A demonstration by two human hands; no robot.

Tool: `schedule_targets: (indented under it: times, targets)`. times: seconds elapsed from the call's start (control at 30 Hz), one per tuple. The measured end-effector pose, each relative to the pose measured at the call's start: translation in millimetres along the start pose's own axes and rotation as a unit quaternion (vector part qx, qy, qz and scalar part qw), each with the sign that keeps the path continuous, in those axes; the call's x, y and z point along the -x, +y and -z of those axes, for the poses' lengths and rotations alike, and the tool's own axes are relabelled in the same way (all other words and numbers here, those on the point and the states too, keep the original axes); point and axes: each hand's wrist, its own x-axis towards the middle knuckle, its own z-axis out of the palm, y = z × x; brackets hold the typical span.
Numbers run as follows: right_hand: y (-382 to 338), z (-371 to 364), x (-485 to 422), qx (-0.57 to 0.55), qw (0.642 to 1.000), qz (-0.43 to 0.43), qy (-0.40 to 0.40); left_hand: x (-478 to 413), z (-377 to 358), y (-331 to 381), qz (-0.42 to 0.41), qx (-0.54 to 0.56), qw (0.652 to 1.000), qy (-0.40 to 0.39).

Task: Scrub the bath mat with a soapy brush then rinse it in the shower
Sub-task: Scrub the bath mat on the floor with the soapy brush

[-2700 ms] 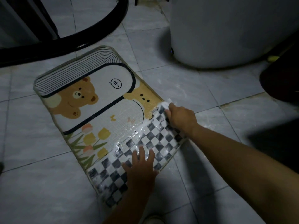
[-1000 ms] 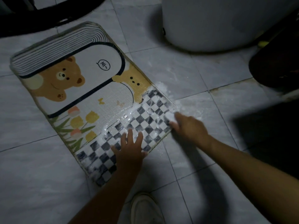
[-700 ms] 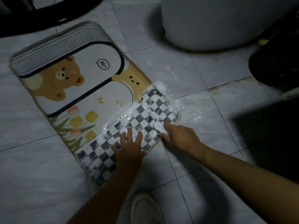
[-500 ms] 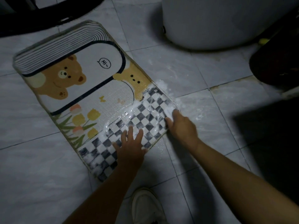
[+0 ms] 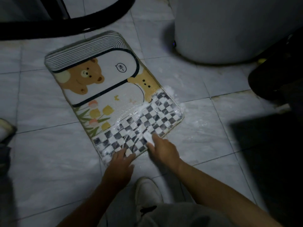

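The bath mat is laid flat on the tiled floor, with foam on its checked end. That end is pressed by the left hand, fingers straight. A white brush is gripped there by the right hand, fingers curled.

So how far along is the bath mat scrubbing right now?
Early. The checkered end of the bath mat is lathered with white foam. In hand: the right hand grips the white brush there while the left hand presses the near edge flat. Left: the bears and tulips show no foam, and nothing is rinsed yet.
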Motion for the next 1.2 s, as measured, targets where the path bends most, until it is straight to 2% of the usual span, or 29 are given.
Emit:
schedule_targets:
  times: [0.07,0.2,0.3,0.33,0.4,0.47,0.5,0.57,0.63,0.67,0.7,0.77,0.83,0.87,0.93,1.0,1.03,1.1,1.2]
  targets:
    - [10,9,5,0.058,0.997,0.051,-0.013,3,-2,2,0.008,0.0,1.0,-0.014]
    - [63,45,-23,0.13,0.991,-0.023,0.003,2,-6,4,0.021,0.005,1.0,-0.019]
    - [54,36,-24,0.09,0.993,-0.062,0.039,0,-11,7,0.012,0.0,1.0,-0.001]
    - [42,26,-16,0.067,0.996,-0.053,0.031,0,-12,9,0.009,-0.006,1.0,-0.002]
    - [19,14,3,0.065,0.997,0.016,-0.032,-1,-12,15,0.015,-0.012,1.0,-0.016]
    - [21,21,6,0.107,0.988,0.082,-0.08,-2,-16,12,0.012,-0.021,1.0,-0.02]
    - [31,29,-1,0.137,0.983,0.086,-0.084,0,-19,11,0.009,-0.021,1.0,-0.021]
    - [56,54,-23,0.16,0.984,-0.006,-0.072,1,-20,9,0.011,-0.019,0.999,-0.033]
    - [79,74,-39,0.144,0.982,-0.126,-0.009,1,-22,8,0.009,-0.014,0.999,-0.031]
    - [81,74,-41,0.133,0.98,-0.148,0.017,-1,-21,7,0.009,-0.01,1.0,-0.029]
    - [78,68,-39,0.117,0.982,-0.146,0.023,-2,-21,6,0.008,-0.009,1.0,-0.026]
    - [62,53,-24,0.1,0.992,-0.077,-0.02,-5,-18,8,0.014,-0.016,0.999,-0.038]
    - [61,50,-14,0.126,0.989,0.002,-0.082,-7,-17,9,0.013,-0.016,0.999,-0.033]
    - [69,57,-20,0.146,0.986,0.009,-0.082,-8,-17,9,0.011,-0.019,0.999,-0.031]
    - [84,76,-39,0.163,0.983,-0.065,-0.055,-6,-18,9,0.011,-0.033,0.998,-0.046]
    - [96,91,-54,0.129,0.976,-0.177,-0.002,-6,-17,11,0.009,-0.044,0.998,-0.054]
    - [96,90,-58,0.113,0.974,-0.196,0.018,-6,-16,11,0.012,-0.046,0.997,-0.059]
    - [86,76,-54,0.104,0.983,-0.15,0.008,-6,-13,11,0.015,-0.043,0.997,-0.065]
    - [68,58,-31,0.128,0.986,-0.012,-0.108,-7,-14,9,0.007,-0.032,0.998,-0.046]
